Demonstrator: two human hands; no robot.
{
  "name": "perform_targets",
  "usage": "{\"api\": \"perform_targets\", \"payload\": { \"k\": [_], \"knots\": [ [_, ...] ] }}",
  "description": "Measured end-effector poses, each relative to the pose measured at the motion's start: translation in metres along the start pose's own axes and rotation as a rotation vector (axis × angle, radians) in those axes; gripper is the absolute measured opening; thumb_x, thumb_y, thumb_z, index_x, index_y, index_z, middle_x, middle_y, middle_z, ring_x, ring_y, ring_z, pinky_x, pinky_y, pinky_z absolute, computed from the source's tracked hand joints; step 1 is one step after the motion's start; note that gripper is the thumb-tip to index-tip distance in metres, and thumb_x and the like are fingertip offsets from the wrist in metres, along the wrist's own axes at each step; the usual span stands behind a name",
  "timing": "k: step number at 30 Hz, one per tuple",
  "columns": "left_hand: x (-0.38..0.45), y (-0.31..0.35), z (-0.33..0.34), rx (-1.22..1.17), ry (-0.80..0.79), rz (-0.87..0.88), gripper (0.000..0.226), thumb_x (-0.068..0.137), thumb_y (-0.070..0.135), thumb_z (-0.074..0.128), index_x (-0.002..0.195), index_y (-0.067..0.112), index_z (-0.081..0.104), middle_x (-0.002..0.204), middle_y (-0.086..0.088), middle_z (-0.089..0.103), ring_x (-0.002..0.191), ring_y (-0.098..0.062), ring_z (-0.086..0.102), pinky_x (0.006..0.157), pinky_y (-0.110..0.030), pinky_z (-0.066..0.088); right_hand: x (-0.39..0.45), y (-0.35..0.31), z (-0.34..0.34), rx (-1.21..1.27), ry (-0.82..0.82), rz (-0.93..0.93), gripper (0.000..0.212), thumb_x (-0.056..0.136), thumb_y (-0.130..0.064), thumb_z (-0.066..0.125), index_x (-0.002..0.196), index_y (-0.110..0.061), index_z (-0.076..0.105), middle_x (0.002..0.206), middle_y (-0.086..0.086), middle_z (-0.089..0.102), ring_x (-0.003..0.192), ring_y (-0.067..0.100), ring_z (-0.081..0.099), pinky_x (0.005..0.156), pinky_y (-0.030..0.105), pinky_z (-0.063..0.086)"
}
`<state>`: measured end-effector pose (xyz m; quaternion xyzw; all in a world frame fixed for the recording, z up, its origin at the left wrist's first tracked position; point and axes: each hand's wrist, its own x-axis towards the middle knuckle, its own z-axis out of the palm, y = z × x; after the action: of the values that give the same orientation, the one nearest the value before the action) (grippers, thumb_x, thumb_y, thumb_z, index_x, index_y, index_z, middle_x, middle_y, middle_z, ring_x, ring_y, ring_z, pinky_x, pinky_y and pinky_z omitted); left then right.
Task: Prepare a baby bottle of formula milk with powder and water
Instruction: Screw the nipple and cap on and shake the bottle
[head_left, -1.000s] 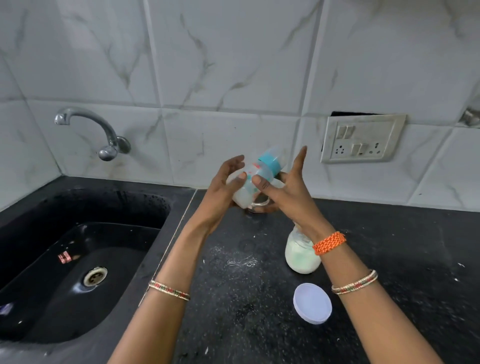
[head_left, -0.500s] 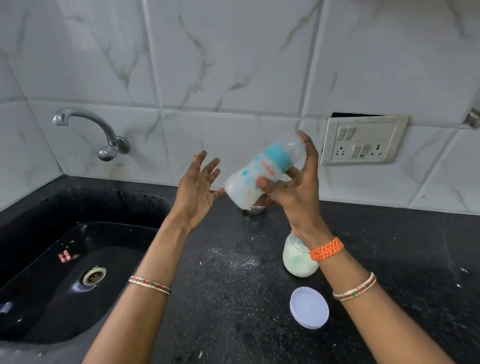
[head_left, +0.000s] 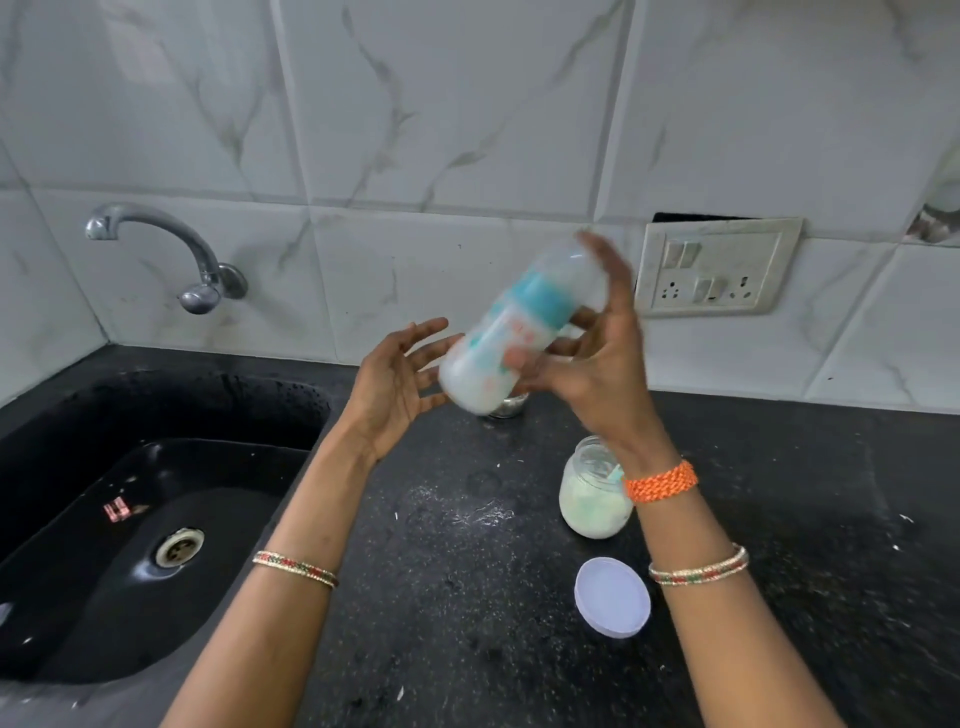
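A capped baby bottle (head_left: 511, 338) with a teal collar and white milky liquid is tilted in the air above the counter, blurred by motion. My right hand (head_left: 587, 364) grips it, thumb on the body and forefinger over the cap. Just left of the bottle's base, my left hand (head_left: 395, 384) is spread with straight fingers, its fingertips near or touching the bottle. An uncapped glass jar of white powder (head_left: 592, 493) with a teal scoop inside stands on the counter under my right wrist. Its white lid (head_left: 612, 596) lies flat in front of the jar.
A black sink (head_left: 156, 519) with a metal drain lies at the left under a chrome tap (head_left: 171, 249). The black counter (head_left: 467, 597) is speckled with spilled powder. A small steel cup (head_left: 506, 408) stands behind the bottle. A switch and socket plate (head_left: 717, 265) sits on the tiled wall.
My left hand let go of the bottle and spread open beside it. My right hand has swung the bottle upward and tilted it, and the bottle now shows motion blur.
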<state>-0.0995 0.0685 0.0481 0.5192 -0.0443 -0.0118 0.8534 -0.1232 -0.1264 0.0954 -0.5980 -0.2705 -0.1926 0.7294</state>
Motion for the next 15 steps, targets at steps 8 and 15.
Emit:
{"api": "perform_targets", "payload": {
  "k": [8,15],
  "knots": [
    [-0.005,-0.001,-0.005,0.070,-0.071,-0.030,0.031,0.099,0.030,0.033,0.110,0.015,0.058,0.109,-0.011,0.066,0.084,-0.022,0.066,0.069,-0.037,0.056,0.007,0.008,0.011,-0.042,-0.054,0.028,0.091,0.066,0.011,0.077,0.136,-0.024,0.032,0.133,-0.008,0.044,0.104,0.017,0.065,0.067,0.040,0.060],
    [-0.018,0.000,0.007,0.254,-0.197,-0.118,0.027,0.098,0.029,0.041,0.114,0.008,0.046,0.079,-0.006,0.070,0.051,-0.009,0.059,0.031,-0.014,0.033,0.009,0.038,0.008,-0.133,-0.060,0.110,0.090,0.081,0.002,0.066,0.142,-0.045,0.020,0.150,0.008,0.030,0.123,0.031,0.053,0.078,0.047,0.058]
  ]
}}
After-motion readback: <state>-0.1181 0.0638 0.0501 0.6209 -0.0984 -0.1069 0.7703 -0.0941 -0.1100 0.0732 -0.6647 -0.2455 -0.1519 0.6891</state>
